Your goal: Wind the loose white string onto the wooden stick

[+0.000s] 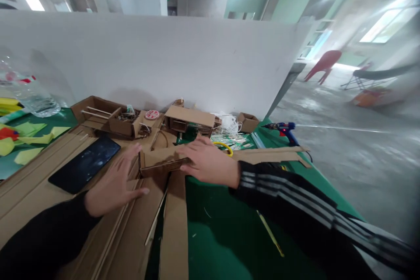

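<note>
A small, shallow cardboard box [160, 162] sits in front of me above some flat cardboard strips [175, 223]. The fingers and thumb of my right hand [211, 162] close on its right end. Beside its left end is my left hand [114, 181], open, thumb and fingers apart; whether a fingertip touches the box I cannot tell. A black phone [85, 164] lies on cardboard left of that hand. Just behind my right hand, a yellow ring [226, 146] shows in part.
Divided cardboard boxes [124, 122] and a larger box [190, 116] stand against the white partition [183, 61]. A blue glue gun [287, 131] is at the right edge of the green table [213, 236]. A yellow pencil-like stick [271, 234] lies near my right sleeve; a plastic bottle [36, 96] stands left.
</note>
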The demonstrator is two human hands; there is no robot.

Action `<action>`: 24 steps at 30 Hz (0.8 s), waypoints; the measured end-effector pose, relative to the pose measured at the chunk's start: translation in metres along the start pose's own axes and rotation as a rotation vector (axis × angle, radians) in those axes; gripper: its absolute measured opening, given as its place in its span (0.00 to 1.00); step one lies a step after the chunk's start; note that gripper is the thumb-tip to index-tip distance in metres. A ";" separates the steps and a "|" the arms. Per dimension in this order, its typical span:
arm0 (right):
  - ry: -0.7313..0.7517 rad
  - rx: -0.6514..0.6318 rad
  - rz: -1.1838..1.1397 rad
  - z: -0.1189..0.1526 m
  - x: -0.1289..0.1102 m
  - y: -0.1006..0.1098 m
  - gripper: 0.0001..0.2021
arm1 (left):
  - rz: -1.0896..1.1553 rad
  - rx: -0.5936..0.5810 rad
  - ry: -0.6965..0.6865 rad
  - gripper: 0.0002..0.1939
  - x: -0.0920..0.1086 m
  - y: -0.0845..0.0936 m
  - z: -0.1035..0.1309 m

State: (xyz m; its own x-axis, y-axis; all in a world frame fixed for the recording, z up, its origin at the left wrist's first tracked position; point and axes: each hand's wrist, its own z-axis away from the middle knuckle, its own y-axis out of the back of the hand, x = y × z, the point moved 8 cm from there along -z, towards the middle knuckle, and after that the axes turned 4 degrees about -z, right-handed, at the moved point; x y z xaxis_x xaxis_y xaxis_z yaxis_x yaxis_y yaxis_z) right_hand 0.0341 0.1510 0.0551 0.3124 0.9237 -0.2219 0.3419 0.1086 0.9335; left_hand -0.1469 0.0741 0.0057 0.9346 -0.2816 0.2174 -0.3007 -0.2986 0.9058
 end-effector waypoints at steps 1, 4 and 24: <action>-0.007 -0.031 -0.002 0.000 -0.002 -0.009 0.12 | 0.040 -0.012 -0.001 0.52 -0.004 -0.005 -0.003; -0.058 -0.044 -0.092 0.002 0.004 -0.020 0.10 | 0.161 0.067 0.056 0.40 -0.008 -0.002 -0.013; -0.273 0.176 -1.006 0.094 0.014 0.066 0.11 | 0.607 -0.020 -0.247 0.48 0.120 0.062 -0.048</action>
State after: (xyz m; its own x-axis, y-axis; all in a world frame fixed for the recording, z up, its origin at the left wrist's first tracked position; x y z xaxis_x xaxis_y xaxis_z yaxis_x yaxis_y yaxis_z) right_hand 0.1441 0.1362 0.0872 -0.0053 0.3213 -0.9470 0.6711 0.7032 0.2348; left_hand -0.0437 0.0660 0.1052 0.5275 -0.5969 0.6045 -0.7554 -0.0040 0.6553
